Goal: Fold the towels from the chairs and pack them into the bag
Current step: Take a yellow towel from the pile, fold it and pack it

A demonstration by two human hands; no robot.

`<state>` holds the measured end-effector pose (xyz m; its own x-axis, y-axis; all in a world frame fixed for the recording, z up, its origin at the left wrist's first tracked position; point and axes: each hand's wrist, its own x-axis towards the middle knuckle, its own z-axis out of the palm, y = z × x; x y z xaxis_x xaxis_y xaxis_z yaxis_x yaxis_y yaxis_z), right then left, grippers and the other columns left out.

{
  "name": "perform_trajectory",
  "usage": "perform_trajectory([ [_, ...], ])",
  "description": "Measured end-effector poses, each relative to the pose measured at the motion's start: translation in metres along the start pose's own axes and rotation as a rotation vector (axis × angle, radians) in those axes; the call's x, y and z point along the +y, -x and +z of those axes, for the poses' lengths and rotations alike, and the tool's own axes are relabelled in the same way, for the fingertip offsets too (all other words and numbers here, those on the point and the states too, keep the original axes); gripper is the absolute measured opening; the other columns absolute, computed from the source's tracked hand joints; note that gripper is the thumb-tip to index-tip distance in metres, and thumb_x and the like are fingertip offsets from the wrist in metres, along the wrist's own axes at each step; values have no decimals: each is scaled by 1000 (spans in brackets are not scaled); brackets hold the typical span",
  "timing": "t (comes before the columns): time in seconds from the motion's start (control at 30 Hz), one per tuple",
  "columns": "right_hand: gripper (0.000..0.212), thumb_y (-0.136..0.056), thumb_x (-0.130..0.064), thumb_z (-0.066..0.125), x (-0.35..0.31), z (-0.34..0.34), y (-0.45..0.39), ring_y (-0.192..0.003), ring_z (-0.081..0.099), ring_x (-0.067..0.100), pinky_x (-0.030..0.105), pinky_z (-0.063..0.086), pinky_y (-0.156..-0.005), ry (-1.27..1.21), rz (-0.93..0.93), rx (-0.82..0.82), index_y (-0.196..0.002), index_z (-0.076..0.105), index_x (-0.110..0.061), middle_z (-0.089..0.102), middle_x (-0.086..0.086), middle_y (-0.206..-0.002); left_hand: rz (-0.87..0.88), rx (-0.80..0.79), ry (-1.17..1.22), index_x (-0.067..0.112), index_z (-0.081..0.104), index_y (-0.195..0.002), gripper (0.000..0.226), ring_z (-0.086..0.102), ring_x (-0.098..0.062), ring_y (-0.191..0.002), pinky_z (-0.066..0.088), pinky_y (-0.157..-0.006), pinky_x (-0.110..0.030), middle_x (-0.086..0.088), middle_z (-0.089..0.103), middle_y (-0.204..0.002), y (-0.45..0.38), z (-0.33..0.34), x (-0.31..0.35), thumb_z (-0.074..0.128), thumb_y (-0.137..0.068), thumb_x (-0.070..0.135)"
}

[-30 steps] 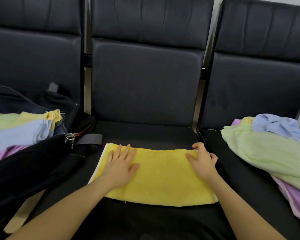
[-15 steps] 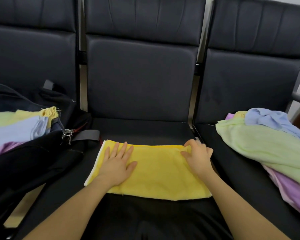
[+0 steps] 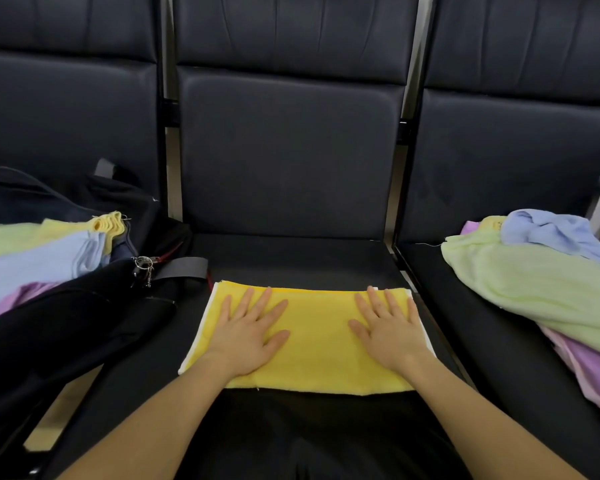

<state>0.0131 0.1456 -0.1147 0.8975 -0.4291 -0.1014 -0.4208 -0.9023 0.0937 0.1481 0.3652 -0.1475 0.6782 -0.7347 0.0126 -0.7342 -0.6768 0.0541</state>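
Both forearms are bare to the frame's 6 o'clock edge — no sleeves, rings or watch on the left hand (image 3: 246,336) or the right hand (image 3: 388,332).

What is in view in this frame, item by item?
yellow towel: 1, yellow, folded flat on the middle seat
folded towels: several, green, yellow, blue and purple, stacked in the bag
bag: 1, black, open on the left seat
unfolded towels: a heap, green, blue, yellow and purple, on the right seat
chairs: 3, black, side by side
left hand: 1, flat on the yellow towel's left half
right hand: 1, flat on its right half
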Motion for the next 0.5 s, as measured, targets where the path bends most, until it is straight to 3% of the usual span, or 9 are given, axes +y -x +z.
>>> perform_trajectory([
  [0.17,62,-99,-55,8,-3,3,-9,-147,-14,19,48,-13,-116,9,44,44,-151,-11,-27,-12,-4,-160,-33,-23,-6,45,-11,-147,80,-22,-21,-144,-15,-113,-49,12,-29,-148,-2,0,1,-13,-72,73],
  [0.3,58,-102,-47,14,-6,-4,-3,-148,-8,19,47,-7,-116,-17,3,113,-153,0,-25,-6,-3,-161,-122,-34,122,40,3,-151,57,-11,-21,-147,-6,-117,-47,4,-11,-160,-4,-17,5,19,-99,55],
  [0.5,50,-102,-42,26,-26,-9,9,-144,18,16,39,12,-114,-145,-121,157,-150,21,-29,11,-6,-160,-222,116,14,33,10,-152,54,10,-27,-146,10,-116,-44,-4,7,-160,15,-28,7,23,-102,47],
])
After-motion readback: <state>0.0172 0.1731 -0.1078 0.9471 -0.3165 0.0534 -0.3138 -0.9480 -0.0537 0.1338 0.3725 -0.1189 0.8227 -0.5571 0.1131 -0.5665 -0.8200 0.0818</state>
